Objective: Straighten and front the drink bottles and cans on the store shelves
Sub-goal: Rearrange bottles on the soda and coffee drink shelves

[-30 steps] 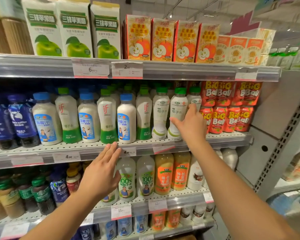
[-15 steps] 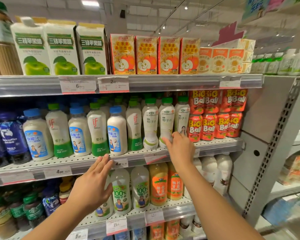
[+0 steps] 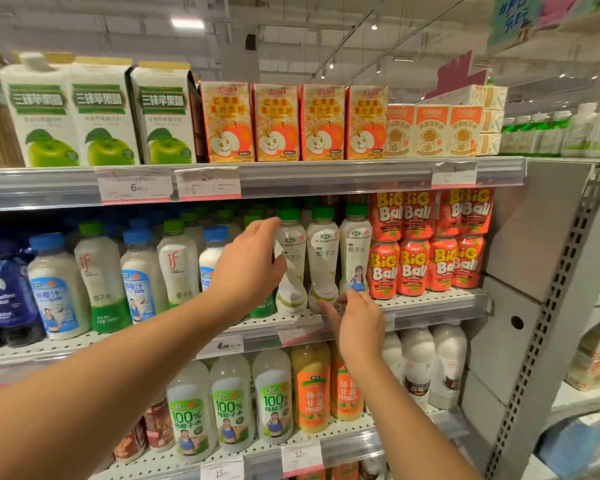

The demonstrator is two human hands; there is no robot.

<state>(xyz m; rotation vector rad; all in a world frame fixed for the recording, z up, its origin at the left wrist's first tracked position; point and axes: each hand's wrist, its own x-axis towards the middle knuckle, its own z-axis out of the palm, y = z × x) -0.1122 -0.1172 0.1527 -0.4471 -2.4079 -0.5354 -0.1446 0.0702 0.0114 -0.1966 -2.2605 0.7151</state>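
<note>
Whereas half a second ago the left hand (image 3: 248,271) hung low before the edge of the perforated grey metal middle shelf (image 3: 430,299), fingers spread and touching nothing, it has now risen to the row of slim waisted clear plastic coconut-water bottles with green caps (image 3: 323,258); its fingers reach round the upper body of the leftmost bottle of that row (image 3: 291,265), the thumb lying across the label, so it appears to grip that bottle, though the fingertips are partly hidden behind it; the right hand (image 3: 355,320) has meanwhile dropped from the bottles' labels to their bases, where its curled fingers touch the foot of the middle bottle at the shelf lip; whether it truly grips or only touches I cannot tell. The three front bottles stand upright on the middle shelf, side by side, between the white green-capped "if" bottle (image 3: 179,265) to the left and the stacked red "Big Ball" cans (image 3: 413,268) just to the right; the rightmost bottle (image 3: 355,251) shows a pictured figure on its label, while the other two show printed characters.
</note>
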